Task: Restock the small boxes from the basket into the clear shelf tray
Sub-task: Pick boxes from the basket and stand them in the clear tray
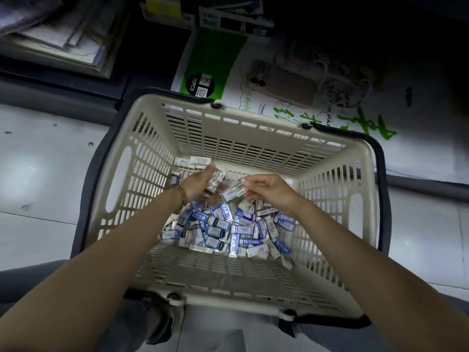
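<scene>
Boxes (pixel 228 229) in blue and white lie in a loose heap on the bottom of the cream basket (pixel 241 146), which stands on the pale floor (pixel 38 174) in front of us. Our left hand (pixel 196 185), with a bead bracelet (pixel 181 196) on the wrist, is curled round a small stack of boxes (pixel 215 180) and holds it just above the heap. Our right hand (pixel 269 190), close beside it, pinches one single box (pixel 233 193) between thumb and fingers, and both hands are inside the basket.
</scene>
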The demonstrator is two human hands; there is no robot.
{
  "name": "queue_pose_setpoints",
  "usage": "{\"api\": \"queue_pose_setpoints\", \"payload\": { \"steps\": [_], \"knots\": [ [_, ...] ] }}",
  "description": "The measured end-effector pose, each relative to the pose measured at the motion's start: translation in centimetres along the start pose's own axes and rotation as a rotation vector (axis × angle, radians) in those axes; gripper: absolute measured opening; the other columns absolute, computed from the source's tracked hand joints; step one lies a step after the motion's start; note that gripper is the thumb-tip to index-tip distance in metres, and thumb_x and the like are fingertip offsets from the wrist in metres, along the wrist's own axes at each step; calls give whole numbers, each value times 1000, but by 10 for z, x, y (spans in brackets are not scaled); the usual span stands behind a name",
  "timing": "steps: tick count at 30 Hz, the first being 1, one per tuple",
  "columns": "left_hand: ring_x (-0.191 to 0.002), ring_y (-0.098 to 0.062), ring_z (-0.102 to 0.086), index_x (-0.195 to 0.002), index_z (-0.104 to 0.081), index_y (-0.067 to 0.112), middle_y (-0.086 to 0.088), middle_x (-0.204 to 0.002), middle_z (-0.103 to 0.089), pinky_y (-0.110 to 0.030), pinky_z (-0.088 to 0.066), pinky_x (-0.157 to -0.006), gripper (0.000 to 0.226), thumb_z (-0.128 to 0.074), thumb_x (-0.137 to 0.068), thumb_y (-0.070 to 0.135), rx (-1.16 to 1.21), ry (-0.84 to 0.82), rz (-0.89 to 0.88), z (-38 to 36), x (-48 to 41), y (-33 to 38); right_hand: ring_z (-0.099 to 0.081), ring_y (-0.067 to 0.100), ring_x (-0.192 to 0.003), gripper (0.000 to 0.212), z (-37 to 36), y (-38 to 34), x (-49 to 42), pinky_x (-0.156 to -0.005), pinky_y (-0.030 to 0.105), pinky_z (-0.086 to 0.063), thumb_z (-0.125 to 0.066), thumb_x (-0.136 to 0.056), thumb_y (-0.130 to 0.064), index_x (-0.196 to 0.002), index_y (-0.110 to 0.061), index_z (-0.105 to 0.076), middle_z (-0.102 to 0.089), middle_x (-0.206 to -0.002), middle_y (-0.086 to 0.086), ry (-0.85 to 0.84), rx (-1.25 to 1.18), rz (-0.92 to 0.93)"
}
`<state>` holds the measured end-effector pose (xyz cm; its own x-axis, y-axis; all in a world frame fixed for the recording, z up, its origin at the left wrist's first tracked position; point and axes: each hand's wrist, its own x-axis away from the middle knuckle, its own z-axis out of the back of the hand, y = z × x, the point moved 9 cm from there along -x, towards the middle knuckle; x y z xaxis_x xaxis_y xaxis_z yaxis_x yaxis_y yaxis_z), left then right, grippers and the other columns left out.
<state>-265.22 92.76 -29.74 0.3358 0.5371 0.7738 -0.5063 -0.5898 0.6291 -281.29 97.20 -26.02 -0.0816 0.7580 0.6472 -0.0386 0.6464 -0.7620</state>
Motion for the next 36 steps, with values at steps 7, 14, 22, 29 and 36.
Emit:
{"api": "queue_pose_setpoints", "payload": {
  "steps": [7,14,22,29,36],
  "knots": [
    [-70,-11,-63,-114,-53,12,-6,-99,-67,-33,-57,-73,51,-54,-82,51,-64,-204,-68,-40,-4,2,-66,16,-78,16,57,34,-2,-73,26,-57,-58,-91,-13,-104,-8,-67,-69,-102,11,393,-51,-109],
    [-63,-9,-54,-101,-52,10,-2,-85,-59,-15,-44,-45,33,-33,-99,37,35,-119,-13,-29,-14,-13,-59,21,-104,42,79,79,-6,-93,22,-42,-72,-82,-22,-119,-7,-61,-57,-125,13,554,368,-237],
    [-40,-4,-45,-92,-53,19,6,-59,-58,-15,-37,-35,34,-32,-97,45,127,-42,27,-18,-11,-9,-61,24,-98,23,59,85,-11,-80,29,-48,-72,-80,-8,-95,-12,-55,-64,-104,7,649,303,-170],
    [-54,-10,-61,-112,-50,14,4,-85,-63,-23,-53,-55,32,-43,-95,40,74,-19,-17,-13,15,14,-59,17,-85,19,69,50,8,-79,23,-51,-69,-83,-10,-100,-6,-61,-64,-107,11,576,291,-132],
    [-66,-9,-60,-126,-41,8,-6,-115,-60,-21,-54,-62,34,-45,-95,23,-116,-123,-265,-14,83,140,-63,4,-55,21,78,-105,78,-52,16,-50,-69,-82,-6,-101,-2,-61,-65,-85,11,339,512,88]
  ]
}}
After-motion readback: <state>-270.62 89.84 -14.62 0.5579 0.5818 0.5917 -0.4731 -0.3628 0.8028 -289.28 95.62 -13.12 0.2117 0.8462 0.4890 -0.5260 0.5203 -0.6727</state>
